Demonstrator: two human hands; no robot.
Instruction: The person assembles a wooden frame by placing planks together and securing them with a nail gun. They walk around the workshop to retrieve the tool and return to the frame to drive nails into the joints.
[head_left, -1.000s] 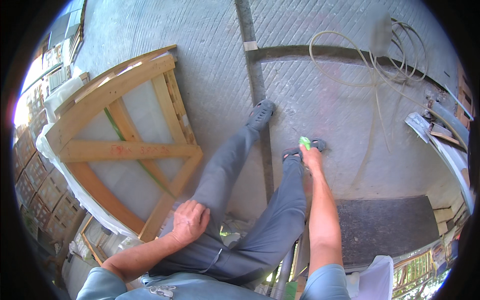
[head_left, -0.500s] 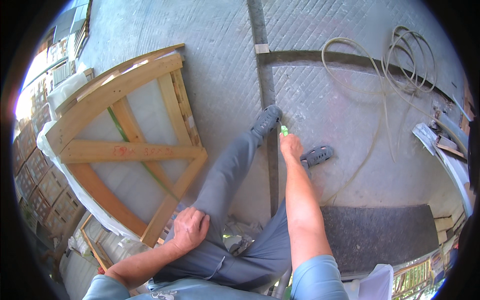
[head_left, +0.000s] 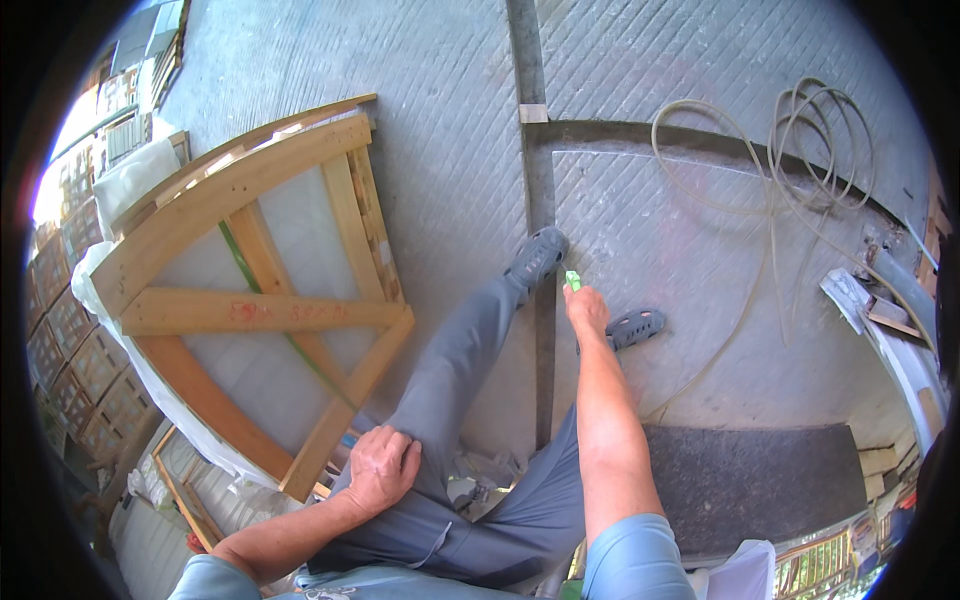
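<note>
Concrete yard (head_left: 700,260); right hand (head_left: 586,306) grips, seemingly, green tool (head_left: 573,280).

Small bright-green object (head_left: 573,280), tip protruding above right fist.

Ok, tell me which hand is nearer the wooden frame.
Left. The left hand rests on the thigh beside the wooden frame; the right hand, holding a small green object, reaches forward, farther away.
</note>
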